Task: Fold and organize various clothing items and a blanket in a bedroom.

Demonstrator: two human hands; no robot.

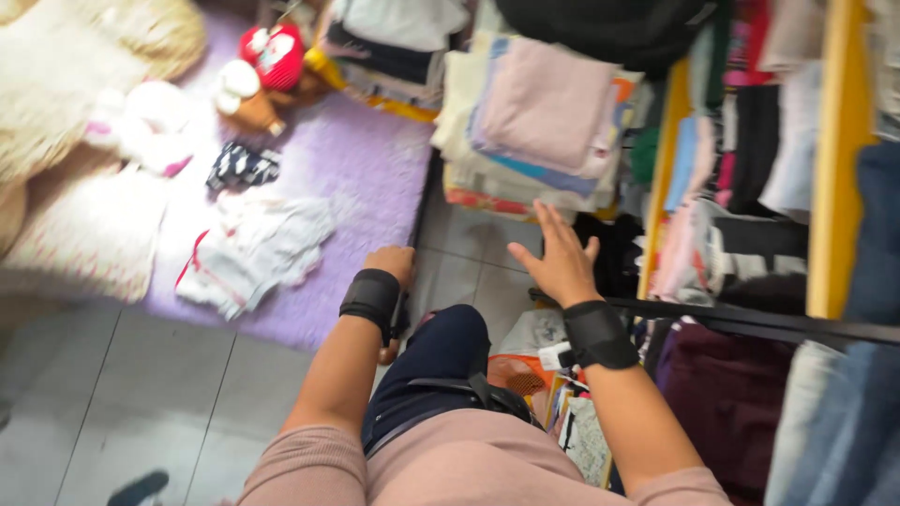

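Right hand reached, fingers spread, toward the folded stack at twelve o'clock — left hand curled on the mat; whites lay unfolded.

Folded pastel clothes pile sits stacked on floor beside purple mattress.

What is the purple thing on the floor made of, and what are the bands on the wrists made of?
The purple mat looks like soft, fuzzy fabric: its surface is matte and slightly fluffy. The black wristbands, on the left wrist and the right wrist, look like smooth, stretchy cloth or padded fabric, though the blur leaves that uncertain.
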